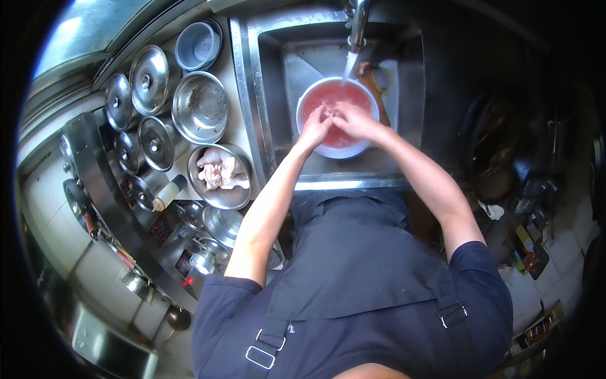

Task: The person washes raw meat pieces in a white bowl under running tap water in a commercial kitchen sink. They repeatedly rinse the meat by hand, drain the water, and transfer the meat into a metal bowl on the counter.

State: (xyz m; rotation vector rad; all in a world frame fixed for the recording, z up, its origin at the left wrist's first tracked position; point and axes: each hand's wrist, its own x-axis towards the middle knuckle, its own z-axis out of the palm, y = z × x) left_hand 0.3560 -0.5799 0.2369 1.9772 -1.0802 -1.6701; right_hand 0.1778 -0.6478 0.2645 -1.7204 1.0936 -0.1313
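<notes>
A white bucket (pixel 338 152) stands in the steel sink (pixel 293 61), filled with reddish water (pixel 310 97). A stream from the faucet (pixel 357 40) runs into it. My left hand (pixel 316 127) and my right hand (pixel 356 122) meet over the middle of the bucket, fingertips together at the water's surface. Between them is a small pale, wet piece (pixel 327 112), possibly meat; blur and splashing hide its exact shape. The fingers of both hands curl about this piece. Whatever lies deeper in the red water is hidden.
Left of the sink, a steel bowl (pixel 191 182) holds raw poultry (pixel 221 171). Beyond it are a steel basin (pixel 201 108), a grey tub (pixel 196 46), several lidded pots (pixel 150 80) and a squeeze bottle (pixel 169 193). A brownish item (pixel 378 97) lies behind the bucket.
</notes>
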